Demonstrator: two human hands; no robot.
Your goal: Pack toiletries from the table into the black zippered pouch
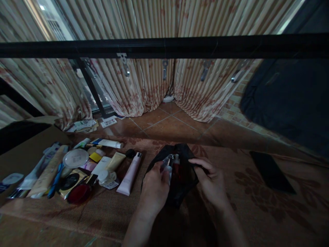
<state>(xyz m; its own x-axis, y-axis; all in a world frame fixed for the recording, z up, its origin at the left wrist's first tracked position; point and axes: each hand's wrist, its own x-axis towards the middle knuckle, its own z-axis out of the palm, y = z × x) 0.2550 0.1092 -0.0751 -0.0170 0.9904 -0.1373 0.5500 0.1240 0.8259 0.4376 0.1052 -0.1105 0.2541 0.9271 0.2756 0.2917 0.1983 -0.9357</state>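
Head view: at the lower centre of the frame, two bare hands work at a black bag that lies open on a cloth-covered table. The left hand reaches over the bag's left side, its grip closed on a clear item at the mouth. Just right of that, a dark red bottle shows within the black folds; whether any finger touches it, I cannot tell. The right hand has its grip together, thumb and fingers pinching the bag's right edge.

Left of the bag, near the left hand, a pale pink tube lies slanted with its silvery cap toward the top of the frame. Beyond it, across the left of the frame, cosmetics crowd together: a clear jar with a white lid, a round red item, a whitish disc, a long beige tube and a slim blue item. A cardboard box stands behind them at the left edge. At right, well apart from the right hand, lies a flat black slab. Striped curtains fill the upper frame behind a black bar.
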